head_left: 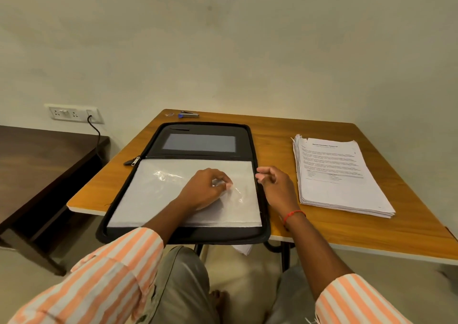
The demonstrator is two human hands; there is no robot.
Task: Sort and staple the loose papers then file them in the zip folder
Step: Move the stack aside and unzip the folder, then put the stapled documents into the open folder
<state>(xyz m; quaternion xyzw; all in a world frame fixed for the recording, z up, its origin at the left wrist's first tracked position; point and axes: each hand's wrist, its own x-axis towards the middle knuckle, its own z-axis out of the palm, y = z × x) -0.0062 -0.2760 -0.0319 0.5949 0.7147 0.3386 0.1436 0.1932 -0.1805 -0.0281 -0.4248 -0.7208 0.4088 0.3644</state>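
A black zip folder lies open on the wooden table, its clear plastic sleeves facing up in the near half. My left hand rests on the top sleeve and pinches its crinkled plastic between thumb and fingers. My right hand hovers at the folder's right edge, fingers loosely curled, holding nothing. A thick stack of printed papers lies to the right of the folder. A stapler with a blue end sits at the table's far edge.
A few paper clips lie left of the stapler. A dark wooden table stands to the left, below a wall socket with a black cable. A scrap of white paper shows under the table's front edge.
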